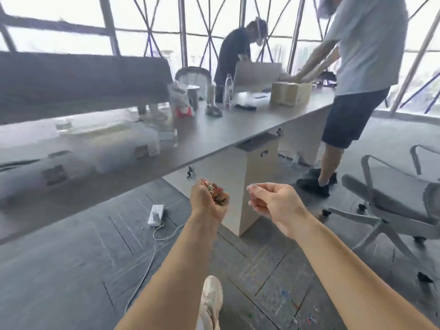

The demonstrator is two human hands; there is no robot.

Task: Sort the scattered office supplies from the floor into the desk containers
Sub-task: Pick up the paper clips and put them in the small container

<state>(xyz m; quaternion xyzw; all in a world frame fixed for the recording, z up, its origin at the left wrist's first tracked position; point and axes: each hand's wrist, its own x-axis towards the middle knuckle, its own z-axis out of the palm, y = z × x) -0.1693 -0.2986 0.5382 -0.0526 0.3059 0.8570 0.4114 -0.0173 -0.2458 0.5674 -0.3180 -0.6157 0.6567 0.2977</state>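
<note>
Clips (214, 195), a many-coloured bunch, sit in the left hand (207, 203), whose fingers curl round them just below the desk (214, 148) edge. Right hand (273, 206), beside it and also below that edge, pinches a small pale thing (251, 186) between thumb and forefinger; it is too blurred to name. Loose clips (309, 319) lie on the floor (71, 270), well out from the desk. Clear containers (107, 144) stand on the desk.

No text or number is legible; print on the red-and-white bag (181, 101) is too blurred.
</note>
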